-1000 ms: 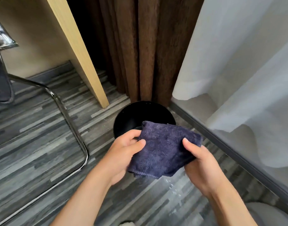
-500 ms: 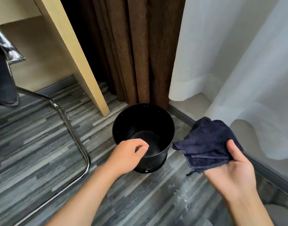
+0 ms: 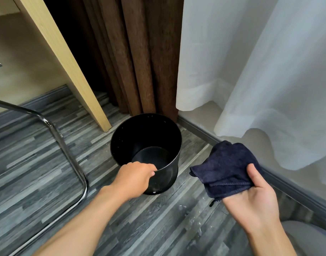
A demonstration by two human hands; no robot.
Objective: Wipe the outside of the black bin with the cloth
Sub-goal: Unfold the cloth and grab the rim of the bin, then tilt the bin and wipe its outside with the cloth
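An empty round black bin stands upright on the grey wood-pattern floor, near the foot of the brown curtain. My left hand is at the bin's near rim, fingers curled over the edge and gripping it. To the right of the bin, apart from it, my right hand is palm up and holds a folded dark blue cloth pinched under the thumb.
A light wooden desk leg slants down to the floor left of the bin. A chrome chair frame curves over the floor at the left. Brown curtain and white sheer curtain hang behind; a grey skirting runs along the right.
My left hand let go of the cloth and reached down to the bin's near rim. My right hand carried the cloth off to the right of the bin.
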